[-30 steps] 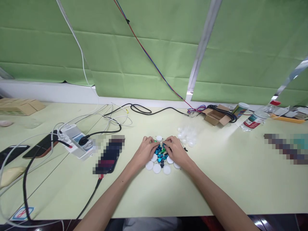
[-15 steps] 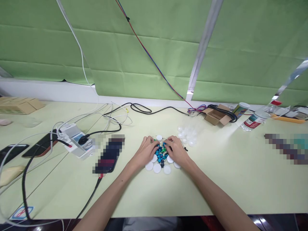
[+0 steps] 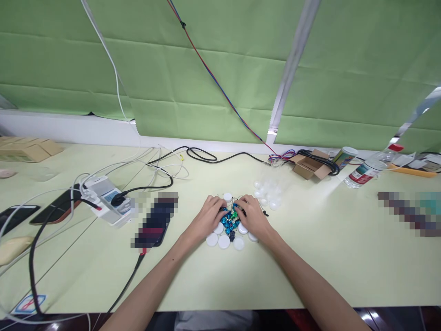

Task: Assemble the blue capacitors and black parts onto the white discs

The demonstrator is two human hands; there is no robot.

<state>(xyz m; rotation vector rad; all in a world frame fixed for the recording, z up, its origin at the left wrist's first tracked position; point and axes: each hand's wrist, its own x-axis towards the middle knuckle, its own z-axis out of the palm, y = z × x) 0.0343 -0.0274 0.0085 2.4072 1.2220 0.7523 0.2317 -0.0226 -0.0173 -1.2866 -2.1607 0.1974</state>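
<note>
A small heap of blue electronic parts (image 3: pixel 228 224), with thin metal leads, lies at the middle of the table. A bright green part (image 3: pixel 234 214) sits among them. My left hand (image 3: pixel 211 215) cups the heap's left side, thumb and bent fingers apart at the blue parts. On the right side, my right hand (image 3: pixel 252 212) curves over the heap in the same way; its fingertips are partly hidden. White round caps (image 3: pixel 223 242) lie in front of the heap and beside both wrists. Another white cap (image 3: pixel 227 197) is behind the heap, between the hands.
Clear plastic caps (image 3: pixel 268 194) lie behind my right hand. A phone (image 3: pixel 156 220) with a cable and a white power strip (image 3: pixel 106 200) are at left. An open cardboard box (image 3: pixel 312 165) and a water bottle (image 3: pixel 365 172) stand at back right.
The hands stay around the heap with only a slight shift of the fingers. The view has moved a little; nothing is visibly picked up or let go.
</note>
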